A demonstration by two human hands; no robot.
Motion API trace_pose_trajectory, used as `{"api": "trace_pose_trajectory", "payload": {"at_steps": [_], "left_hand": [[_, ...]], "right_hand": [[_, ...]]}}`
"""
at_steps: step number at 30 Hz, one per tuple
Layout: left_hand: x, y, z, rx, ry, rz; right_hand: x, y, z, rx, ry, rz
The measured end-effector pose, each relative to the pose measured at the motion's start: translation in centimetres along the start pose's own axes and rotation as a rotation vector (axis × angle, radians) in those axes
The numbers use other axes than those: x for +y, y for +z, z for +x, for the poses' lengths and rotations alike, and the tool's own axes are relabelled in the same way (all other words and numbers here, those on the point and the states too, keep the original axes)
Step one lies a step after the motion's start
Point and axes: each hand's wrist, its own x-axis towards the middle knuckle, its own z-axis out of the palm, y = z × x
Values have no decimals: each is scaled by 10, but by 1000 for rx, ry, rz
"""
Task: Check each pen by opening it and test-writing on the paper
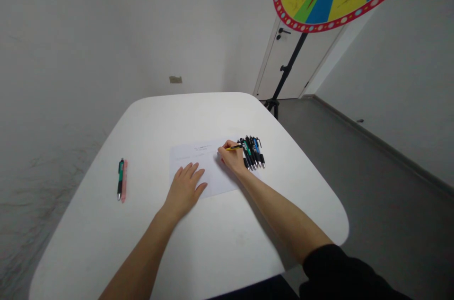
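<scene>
A sheet of white paper lies on the table, with a few lines of small writing near its top. My left hand rests flat on the paper's left part, fingers spread, holding nothing. In my right hand is a yellow and black pen, gripped as for writing. Its tip end points left over the paper, and I cannot tell whether it touches. Just right of that hand lies a row of several pens, mostly black with some green and blue, partly over the sheet's right side.
On the left of the white table lie a green and black pen and a pink pen, side by side. A colourful prize wheel stands on a black stand beyond the table, before a white door.
</scene>
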Motion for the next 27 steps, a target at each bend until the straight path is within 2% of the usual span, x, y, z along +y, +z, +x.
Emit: {"api": "trace_pose_trajectory", "payload": {"at_steps": [4,10,15,19,23,27], "left_hand": [[0,-1,0,-14,3,12],[0,0,0,5,-11,-35],[-1,0,1,2,-3,-14],[-1,0,1,-11,6,-8],[-2,2,0,5,-2,-25],[-3,4,-1,15,2,-35]], "right_hand": [[3,0,0,64,-28,-24],[4,0,-1,40,7,26],[-5,-4,-3,129,0,242],[-19,-25,2,178,-75,534],[-28,-60,5,75,50,773],[-28,-85,3,-128,195,930]]}}
